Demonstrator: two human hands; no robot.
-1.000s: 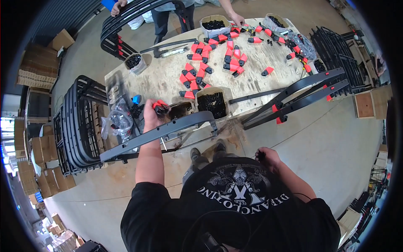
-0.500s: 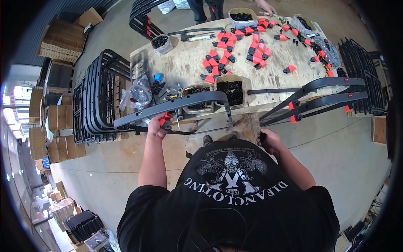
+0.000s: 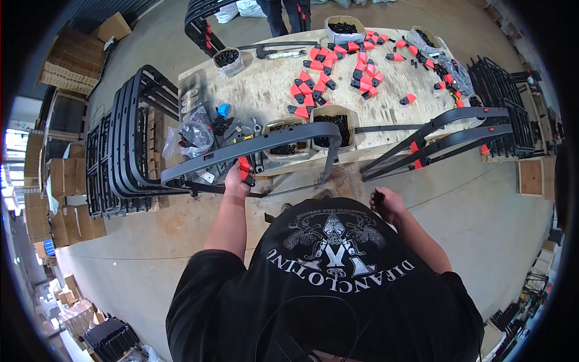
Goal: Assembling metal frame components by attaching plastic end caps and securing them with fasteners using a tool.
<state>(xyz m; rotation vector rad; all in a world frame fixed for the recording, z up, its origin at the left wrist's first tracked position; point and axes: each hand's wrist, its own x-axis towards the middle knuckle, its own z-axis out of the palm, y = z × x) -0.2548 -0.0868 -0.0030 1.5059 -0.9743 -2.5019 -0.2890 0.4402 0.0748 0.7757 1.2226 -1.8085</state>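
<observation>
My left hand [image 3: 237,182] is closed on a red-and-black bracket [image 3: 244,165] just below a long black bent-bar frame [image 3: 211,158]. The frame stands at the near side of the workbench, with one curved corner towards the middle. At the right, in front of my body, my right hand [image 3: 391,205] is curled round a small black piece [image 3: 377,200] whose shape is too dark to make out. Two boxes of small black parts, a nearer-left one [image 3: 284,149] and a larger one [image 3: 350,136], sit on the bench edge behind the frame.
Red-and-black brackets [image 3: 322,66] lie scattered over the wooden workbench [image 3: 259,90]. At the right, more bar frames [image 3: 446,148] lean on its edge. Stacked black frames [image 3: 123,145] flank the left side. Another person's legs [image 3: 274,18] show beyond the bench.
The view has shifted a little. My left hand and its bracket now sit slightly further right along the frame. The other person's hand at the far bench edge has gone out of sight.
</observation>
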